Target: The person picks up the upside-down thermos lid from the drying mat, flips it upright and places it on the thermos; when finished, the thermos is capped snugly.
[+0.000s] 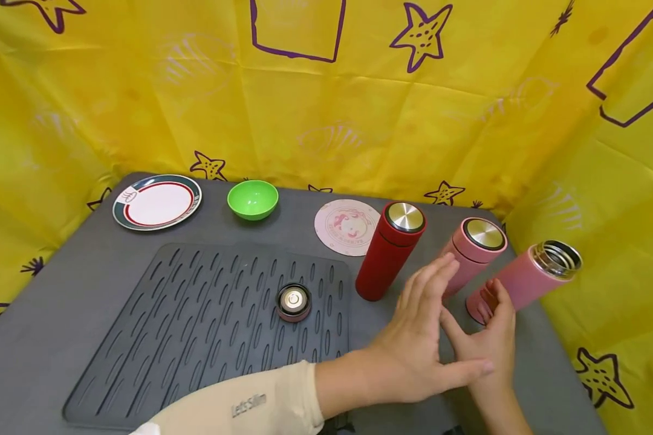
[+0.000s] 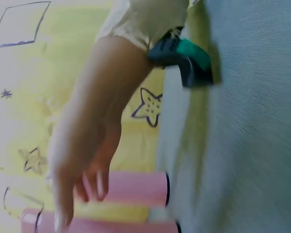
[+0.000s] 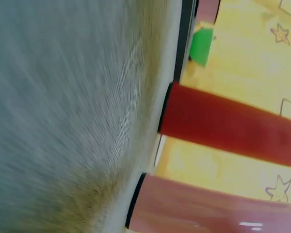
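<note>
Two pink thermos flasks stand at the right of the table. One is uncapped, its steel mouth bare [image 1: 522, 278]; the other is a capped pink flask [image 1: 470, 251]. My left hand [image 1: 413, 338] is held in front of the capped one, its fingers straight and thumb spread, with nothing in it. Close by the uncapped flask is my right hand [image 1: 490, 341], its fingers loosely bent and overlapping the lower body. To the left stands a red flask [image 1: 383, 260], also in the right wrist view [image 3: 228, 124]. An upturned lid [image 1: 294, 302] lies on the grey drying mat [image 1: 207, 338].
Along the back of the table are a rimmed plate [image 1: 158, 202], a green bowl [image 1: 253, 199] and a round pink mat [image 1: 343, 226], partly behind the red flask. A yellow patterned cloth [image 1: 305, 103] hangs behind and at both sides.
</note>
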Motion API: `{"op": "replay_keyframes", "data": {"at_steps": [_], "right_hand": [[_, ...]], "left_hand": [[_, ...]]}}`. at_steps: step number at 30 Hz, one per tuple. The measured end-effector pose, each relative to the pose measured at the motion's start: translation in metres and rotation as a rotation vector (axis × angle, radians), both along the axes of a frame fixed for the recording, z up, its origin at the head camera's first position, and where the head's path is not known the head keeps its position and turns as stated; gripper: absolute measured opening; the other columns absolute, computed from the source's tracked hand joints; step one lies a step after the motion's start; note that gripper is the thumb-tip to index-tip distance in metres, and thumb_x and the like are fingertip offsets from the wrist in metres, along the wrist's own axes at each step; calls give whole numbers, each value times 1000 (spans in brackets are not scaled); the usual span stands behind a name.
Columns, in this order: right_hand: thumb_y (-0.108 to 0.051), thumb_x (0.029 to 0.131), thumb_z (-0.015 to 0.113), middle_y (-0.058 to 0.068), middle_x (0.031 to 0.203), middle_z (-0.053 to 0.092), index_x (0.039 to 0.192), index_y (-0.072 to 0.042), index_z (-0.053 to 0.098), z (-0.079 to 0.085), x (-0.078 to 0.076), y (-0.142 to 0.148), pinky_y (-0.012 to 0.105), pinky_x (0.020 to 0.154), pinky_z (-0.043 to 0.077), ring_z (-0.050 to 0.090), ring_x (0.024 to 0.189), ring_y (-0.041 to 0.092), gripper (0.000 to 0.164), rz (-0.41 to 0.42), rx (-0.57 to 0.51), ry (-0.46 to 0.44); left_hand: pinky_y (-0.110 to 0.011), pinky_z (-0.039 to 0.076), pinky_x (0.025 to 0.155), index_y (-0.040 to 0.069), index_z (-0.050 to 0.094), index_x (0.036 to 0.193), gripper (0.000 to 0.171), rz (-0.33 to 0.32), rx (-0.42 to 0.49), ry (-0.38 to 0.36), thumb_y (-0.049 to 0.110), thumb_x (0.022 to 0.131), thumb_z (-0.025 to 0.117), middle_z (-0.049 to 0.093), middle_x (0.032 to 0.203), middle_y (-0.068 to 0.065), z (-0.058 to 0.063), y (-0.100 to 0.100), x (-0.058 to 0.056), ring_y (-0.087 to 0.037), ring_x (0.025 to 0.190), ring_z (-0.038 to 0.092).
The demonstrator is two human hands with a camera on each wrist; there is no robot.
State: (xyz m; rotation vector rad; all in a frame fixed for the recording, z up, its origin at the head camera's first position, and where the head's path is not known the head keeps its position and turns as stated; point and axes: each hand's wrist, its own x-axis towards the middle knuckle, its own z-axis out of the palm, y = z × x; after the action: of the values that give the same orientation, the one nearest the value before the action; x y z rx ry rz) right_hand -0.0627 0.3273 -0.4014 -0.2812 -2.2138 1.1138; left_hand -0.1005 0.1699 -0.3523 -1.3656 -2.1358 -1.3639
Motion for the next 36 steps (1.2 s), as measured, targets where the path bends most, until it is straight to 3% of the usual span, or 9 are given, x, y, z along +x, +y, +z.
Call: {"op": "replay_keyframes", "data": {"at_steps": [3, 5, 11, 14, 21, 26, 30, 36], "right_hand": [[-5, 70, 88, 17, 137, 42, 146, 3, 31, -1, 3, -4, 12, 97, 35, 43, 123, 30, 96, 2, 14, -12], [-6, 69, 89, 16, 133, 44, 143, 4, 33, -1, 7, -9, 11, 95, 35, 44, 122, 29, 94, 3, 27, -28], [-11, 70, 90, 15, 130, 44, 137, 7, 37, -3, 17, -25, 14, 87, 34, 42, 120, 24, 88, -24, 56, -75], [-10, 70, 89, 15, 129, 43, 136, 7, 37, -4, 20, -30, 16, 86, 33, 41, 119, 23, 86, -39, 51, -82], [-10, 71, 88, 13, 119, 46, 131, 5, 41, -7, 18, -38, 19, 83, 35, 43, 108, 17, 78, 5, 60, -93], [-15, 75, 86, 9, 118, 48, 131, 0, 42, -8, 14, -46, 24, 82, 36, 44, 105, 14, 73, 82, 48, -171], [-14, 76, 86, 6, 120, 49, 129, -1, 44, -9, 13, -53, 22, 82, 37, 47, 105, 13, 69, 137, 31, -199], [-14, 78, 84, 6, 118, 52, 128, -1, 45, -3, 6, -57, 19, 81, 39, 51, 102, 14, 64, 195, 41, -188]], "left_hand": [[-43, 26, 111, 11, 14, 153, 100, 19, -34, -42, 36, 81, 79, 7, 160, -5, -3, -35, -2, -21, 144, 12], [-47, 30, 109, 13, 23, 152, 91, 84, -59, -67, 38, 83, 77, 11, 159, -5, -7, -57, -7, -24, 143, 15], [-51, 38, 99, 13, 47, 140, 74, 473, -175, -170, 42, 80, 78, 34, 148, -7, -23, -113, -33, -26, 134, 28], [-49, 38, 98, 9, 49, 137, 78, 587, -286, -219, 47, 76, 79, 41, 139, -10, -31, -136, -47, -28, 127, 32], [-47, 44, 89, 2, 56, 132, 92, 592, -578, -351, 56, 63, 86, 54, 125, -14, -46, -170, -66, -32, 109, 44], [-50, 47, 86, 5, 60, 129, 90, 567, -697, -428, 53, 58, 90, 58, 122, -12, -57, -175, -75, -32, 112, 51], [-50, 48, 82, 8, 65, 124, 81, 564, -738, -432, 51, 59, 90, 62, 117, -9, -63, -173, -79, -31, 112, 53], [-47, 48, 82, 10, 69, 117, 76, 582, -719, -421, 50, 57, 90, 65, 111, -5, -66, -177, -84, -28, 106, 56]]}}
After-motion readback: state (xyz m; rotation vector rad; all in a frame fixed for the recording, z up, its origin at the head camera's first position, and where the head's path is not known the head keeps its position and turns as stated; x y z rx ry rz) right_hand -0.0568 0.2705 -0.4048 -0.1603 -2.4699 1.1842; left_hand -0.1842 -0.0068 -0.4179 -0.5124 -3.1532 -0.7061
